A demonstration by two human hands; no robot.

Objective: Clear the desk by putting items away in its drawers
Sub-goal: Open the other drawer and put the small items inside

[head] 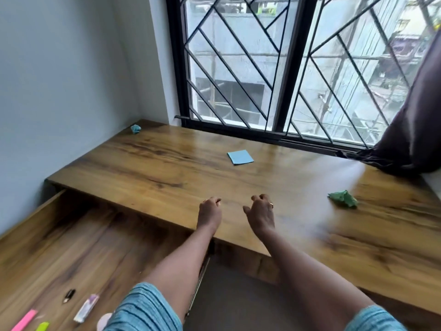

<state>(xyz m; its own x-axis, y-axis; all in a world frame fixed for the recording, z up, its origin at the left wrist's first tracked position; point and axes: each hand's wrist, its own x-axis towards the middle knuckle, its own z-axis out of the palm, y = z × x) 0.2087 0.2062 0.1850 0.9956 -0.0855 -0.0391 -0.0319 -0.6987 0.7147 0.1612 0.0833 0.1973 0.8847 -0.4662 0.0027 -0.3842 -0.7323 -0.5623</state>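
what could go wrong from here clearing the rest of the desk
The small teal crumpled paper sits in the far left corner by the wall, so it may get missed. The open wooden drawer juts out beneath the left forearm; leaning forward could knock it.

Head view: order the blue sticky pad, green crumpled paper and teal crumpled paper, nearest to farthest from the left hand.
1. Blue sticky pad, middle, ahead of the left hand.
2. Green crumpled paper, right side.
3. Teal crumpled paper, far left corner.
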